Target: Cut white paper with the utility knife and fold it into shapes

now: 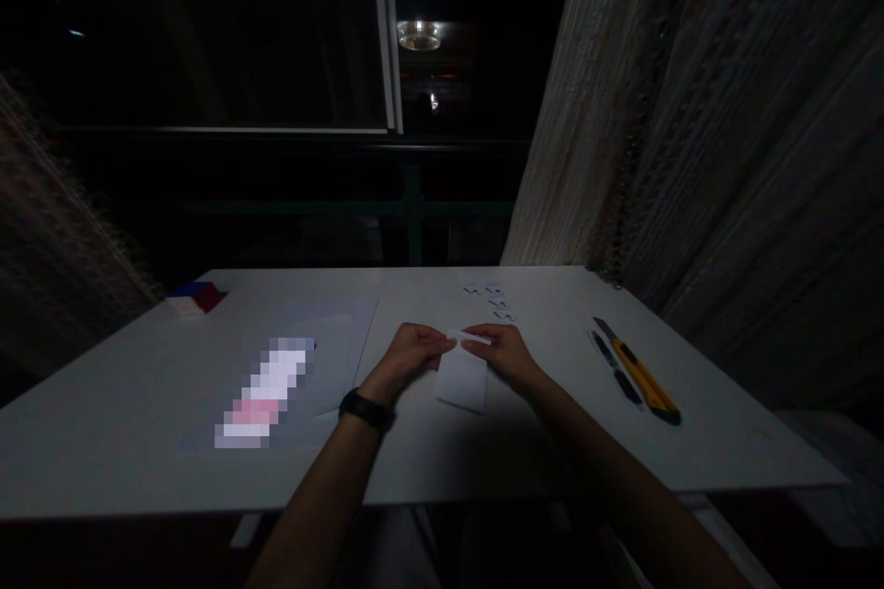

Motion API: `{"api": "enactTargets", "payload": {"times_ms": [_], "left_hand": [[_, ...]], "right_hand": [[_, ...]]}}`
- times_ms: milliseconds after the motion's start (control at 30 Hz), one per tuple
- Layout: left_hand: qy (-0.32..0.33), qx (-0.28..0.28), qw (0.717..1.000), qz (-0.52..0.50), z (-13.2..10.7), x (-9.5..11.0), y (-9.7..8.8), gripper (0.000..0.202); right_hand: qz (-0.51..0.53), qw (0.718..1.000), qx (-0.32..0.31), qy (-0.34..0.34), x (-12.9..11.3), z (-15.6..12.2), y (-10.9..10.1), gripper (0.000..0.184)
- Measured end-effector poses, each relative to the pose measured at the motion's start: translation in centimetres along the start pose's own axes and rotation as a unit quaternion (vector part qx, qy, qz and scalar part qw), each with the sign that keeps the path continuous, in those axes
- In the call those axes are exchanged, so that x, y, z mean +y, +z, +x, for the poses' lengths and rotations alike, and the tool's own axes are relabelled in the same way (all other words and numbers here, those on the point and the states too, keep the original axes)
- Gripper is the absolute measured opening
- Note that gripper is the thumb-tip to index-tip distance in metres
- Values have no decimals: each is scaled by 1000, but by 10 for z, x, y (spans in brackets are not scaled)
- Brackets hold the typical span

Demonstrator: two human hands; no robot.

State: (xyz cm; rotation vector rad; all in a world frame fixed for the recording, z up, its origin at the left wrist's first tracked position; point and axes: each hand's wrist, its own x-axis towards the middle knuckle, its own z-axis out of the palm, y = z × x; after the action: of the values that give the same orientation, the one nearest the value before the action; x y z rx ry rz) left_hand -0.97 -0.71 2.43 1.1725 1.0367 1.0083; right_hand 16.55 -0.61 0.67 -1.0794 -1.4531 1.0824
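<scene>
A small white piece of paper (461, 382) is held between my two hands above the white table (552, 460). My left hand (415, 354), with a dark band on its wrist, pinches the paper's upper left edge. From the other side, my right hand (504, 354) grips the upper right edge, its thumb close to the left thumb. The lower part of the paper hangs free toward me. Whether it has more than one layer, I cannot tell in the dim light.
Several small marked paper pieces (498, 303) lie beyond my hands. To the right rest a yellow box cutter (645, 377) and a pen (614, 368). Larger white sheets (335, 363) and a bright, pixelated rectangle (266, 391) lie left. A coloured cube (195, 298) sits far left.
</scene>
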Motion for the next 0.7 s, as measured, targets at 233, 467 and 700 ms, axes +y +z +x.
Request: {"api": "enactTargets", "payload": {"times_ms": [233, 467, 700], "left_hand": [[-13, 0, 1000, 17, 0, 0, -1, 29], [-13, -9, 1000, 1, 3, -5, -3, 30], [-28, -36, 998, 34, 2, -5, -4, 30]], "right_hand": [[-69, 997, 12, -36, 0, 0, 1, 27], [-70, 997, 18, -37, 3, 1, 1, 29], [15, 999, -47, 10, 5, 1, -3, 34]]}}
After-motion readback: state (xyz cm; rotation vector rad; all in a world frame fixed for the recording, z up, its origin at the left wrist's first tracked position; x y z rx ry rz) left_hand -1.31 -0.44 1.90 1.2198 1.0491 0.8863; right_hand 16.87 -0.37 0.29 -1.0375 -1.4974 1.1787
